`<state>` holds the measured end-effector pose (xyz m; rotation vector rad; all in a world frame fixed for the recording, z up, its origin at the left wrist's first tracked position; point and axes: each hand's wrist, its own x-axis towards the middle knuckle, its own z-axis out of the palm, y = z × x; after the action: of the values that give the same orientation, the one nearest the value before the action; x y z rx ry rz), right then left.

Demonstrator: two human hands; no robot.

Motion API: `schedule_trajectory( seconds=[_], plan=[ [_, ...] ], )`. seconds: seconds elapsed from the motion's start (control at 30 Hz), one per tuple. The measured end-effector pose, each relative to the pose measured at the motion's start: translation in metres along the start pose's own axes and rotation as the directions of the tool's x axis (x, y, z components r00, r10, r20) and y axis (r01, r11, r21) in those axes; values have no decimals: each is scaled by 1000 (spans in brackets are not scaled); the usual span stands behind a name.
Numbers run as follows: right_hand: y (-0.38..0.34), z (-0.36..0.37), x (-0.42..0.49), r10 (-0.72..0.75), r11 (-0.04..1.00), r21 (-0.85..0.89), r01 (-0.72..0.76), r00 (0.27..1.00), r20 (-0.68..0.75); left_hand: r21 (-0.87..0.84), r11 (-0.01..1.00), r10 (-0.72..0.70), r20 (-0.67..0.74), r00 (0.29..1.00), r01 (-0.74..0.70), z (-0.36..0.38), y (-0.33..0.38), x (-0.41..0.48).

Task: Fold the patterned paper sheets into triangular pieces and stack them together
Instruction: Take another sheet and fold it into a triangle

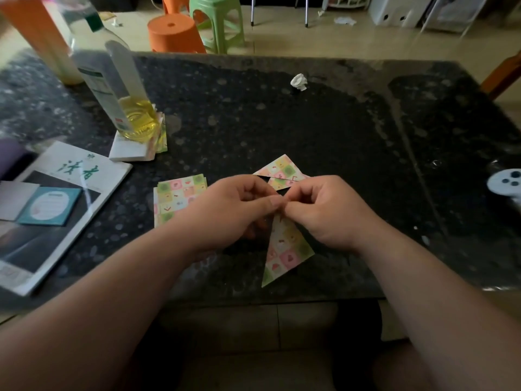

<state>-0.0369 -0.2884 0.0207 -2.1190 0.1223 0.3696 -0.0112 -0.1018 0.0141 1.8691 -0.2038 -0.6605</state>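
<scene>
A folded triangular piece of patterned paper [284, 249] hangs point-down above the dark table's near edge. My left hand [228, 210] and my right hand [327, 210] both pinch its top corner, fingertips meeting in the middle. Behind my hands lie folded patterned triangles [280, 170] flat on the table. To the left of my left hand sits a stack of unfolded patterned square sheets [177, 196], partly covered by my wrist.
An oil bottle [124, 97] stands on a white pad with more sheets at the back left. A magazine [56, 210] with a teal card lies at the left edge. A crumpled tissue [298, 81] sits mid-back. A white controller [504, 182] rests at the right edge.
</scene>
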Motion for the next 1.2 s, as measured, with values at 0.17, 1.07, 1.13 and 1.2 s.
schedule_trajectory(
  seconds=[0.17,1.07,1.13,1.2],
  plan=[
    [0,6,-1,-20,998,-59,20,1000,13,130,991,30,-100,995,-17,-1,-3,0],
    [-4,14,0,13,999,-48,-14,1000,-13,390,921,77,-220,972,15,6,3,-3],
    [-5,12,1,35,999,-10,-35,999,-13,403,915,73,-231,970,27,8,5,-3],
    [-5,11,2,45,999,29,-45,999,-19,327,945,68,-265,962,23,2,4,0]
  ],
)
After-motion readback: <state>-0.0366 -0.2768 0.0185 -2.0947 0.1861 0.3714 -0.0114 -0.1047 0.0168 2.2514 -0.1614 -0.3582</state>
